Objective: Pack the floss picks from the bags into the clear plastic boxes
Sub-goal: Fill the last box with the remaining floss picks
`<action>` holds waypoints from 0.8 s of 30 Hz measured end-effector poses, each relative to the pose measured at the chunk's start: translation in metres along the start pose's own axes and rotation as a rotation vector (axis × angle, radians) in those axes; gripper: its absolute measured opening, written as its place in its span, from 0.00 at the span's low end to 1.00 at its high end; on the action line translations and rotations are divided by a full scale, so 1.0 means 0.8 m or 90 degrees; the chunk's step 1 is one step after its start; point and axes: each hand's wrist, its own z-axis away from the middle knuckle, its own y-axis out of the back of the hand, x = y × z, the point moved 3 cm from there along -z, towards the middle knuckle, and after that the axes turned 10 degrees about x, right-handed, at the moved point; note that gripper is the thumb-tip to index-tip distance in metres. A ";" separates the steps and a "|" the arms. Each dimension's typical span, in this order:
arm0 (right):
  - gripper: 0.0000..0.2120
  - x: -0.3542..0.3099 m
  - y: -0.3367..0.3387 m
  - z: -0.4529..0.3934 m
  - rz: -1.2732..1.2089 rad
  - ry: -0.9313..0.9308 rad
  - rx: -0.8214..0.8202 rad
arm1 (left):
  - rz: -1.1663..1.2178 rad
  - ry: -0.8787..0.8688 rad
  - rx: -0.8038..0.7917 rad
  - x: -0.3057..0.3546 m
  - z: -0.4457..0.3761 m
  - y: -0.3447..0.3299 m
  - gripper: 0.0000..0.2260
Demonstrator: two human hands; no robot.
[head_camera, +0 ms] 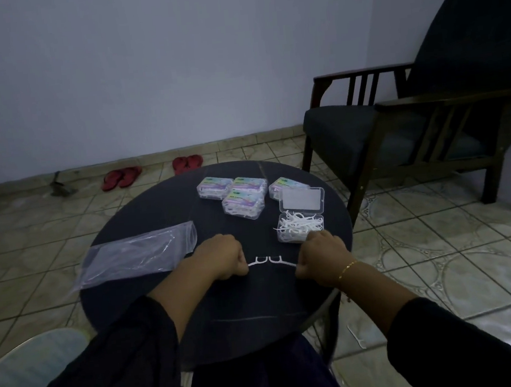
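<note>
On the round dark table (143, 210) my left hand (222, 255) and my right hand (322, 257) are fists, each pinching the handle end of white floss picks (270, 260) that lie in a short row between them. Just beyond my right hand stands an open clear plastic box (301, 228) heaped with loose white picks, its lid (303, 199) hinged back. An emptied clear plastic bag (138, 253) lies flat to the left of my left hand.
Several closed, labelled boxes of picks (242, 194) are grouped at the table's far side. One stray pick (357, 336) lies on the tiled floor at the right. A dark armchair (412, 116) stands right, red sandals (152, 171) by the wall.
</note>
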 end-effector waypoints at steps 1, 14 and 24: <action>0.19 0.003 0.004 -0.001 -0.005 -0.005 0.019 | 0.009 0.006 -0.002 0.000 0.002 -0.001 0.11; 0.16 0.033 0.038 -0.050 0.077 -0.062 0.133 | 0.064 -0.054 0.224 0.023 -0.012 0.030 0.05; 0.14 0.061 0.005 -0.041 -0.121 -0.158 0.311 | 0.095 -0.150 0.344 0.077 -0.079 0.017 0.06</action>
